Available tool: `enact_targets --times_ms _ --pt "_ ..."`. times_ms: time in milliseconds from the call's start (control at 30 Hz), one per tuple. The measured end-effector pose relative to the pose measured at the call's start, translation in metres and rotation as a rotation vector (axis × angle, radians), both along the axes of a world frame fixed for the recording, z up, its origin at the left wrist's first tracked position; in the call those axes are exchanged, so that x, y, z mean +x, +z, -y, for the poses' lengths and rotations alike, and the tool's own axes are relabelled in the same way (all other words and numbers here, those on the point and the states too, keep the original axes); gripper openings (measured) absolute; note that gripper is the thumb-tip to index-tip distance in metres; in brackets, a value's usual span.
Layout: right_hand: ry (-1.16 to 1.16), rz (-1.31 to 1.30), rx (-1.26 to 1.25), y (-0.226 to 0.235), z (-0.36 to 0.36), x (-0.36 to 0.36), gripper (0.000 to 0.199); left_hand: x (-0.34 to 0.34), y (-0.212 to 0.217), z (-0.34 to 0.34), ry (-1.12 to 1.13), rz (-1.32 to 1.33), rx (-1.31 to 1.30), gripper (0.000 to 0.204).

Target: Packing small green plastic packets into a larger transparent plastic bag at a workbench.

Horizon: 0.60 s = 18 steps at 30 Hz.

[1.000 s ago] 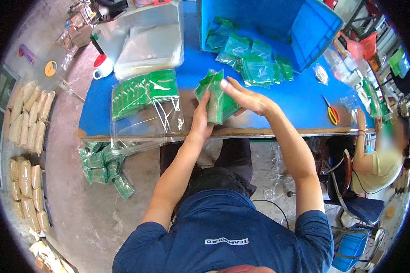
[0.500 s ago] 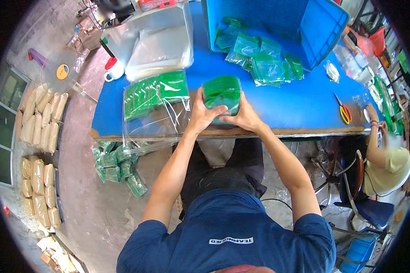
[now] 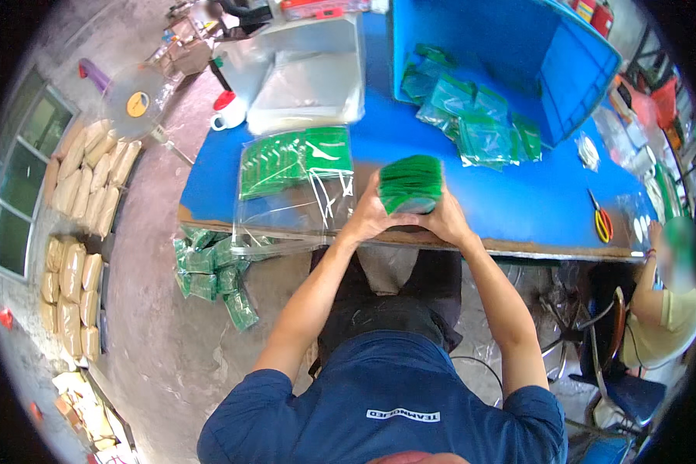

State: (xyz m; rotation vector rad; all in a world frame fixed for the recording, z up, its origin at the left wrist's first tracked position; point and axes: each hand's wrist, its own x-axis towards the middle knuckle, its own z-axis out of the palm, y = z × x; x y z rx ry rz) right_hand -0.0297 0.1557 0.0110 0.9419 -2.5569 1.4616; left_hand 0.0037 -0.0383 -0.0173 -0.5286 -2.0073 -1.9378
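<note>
left hand [image 3: 370, 219], right hand [image 3: 443, 219] pressed around green packet stack [image 3: 411, 182] on blue table [image 3: 518, 205]; clear bag [image 3: 294, 182] part filled; loose packets [image 3: 472, 116] remain unpacked, apparently

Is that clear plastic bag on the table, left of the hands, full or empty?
Partly filled. The clear plastic bag holds green packets in its far half, while the near part by the table edge lies flat and see-through.

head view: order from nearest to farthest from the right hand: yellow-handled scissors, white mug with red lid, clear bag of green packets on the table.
From the right hand:
1. Clear bag of green packets, on the person's left, just past the left hand.
2. Yellow-handled scissors, on the right, near the table's front edge.
3. White mug with red lid, far left corner.
</note>
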Motion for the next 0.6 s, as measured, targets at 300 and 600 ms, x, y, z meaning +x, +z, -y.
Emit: enact_targets --times_ms 300,600 --pt "0.075 0.166 0.302 0.067 0.001 0.042 0.087 0.051 0.040 0.014 -0.082 0.306 -0.010 0.074" --pt "0.250 0.391 -0.146 0.055 -0.019 0.047 0.102 0.065 0.060 -0.006 -0.184 0.434 0.304 0.085"
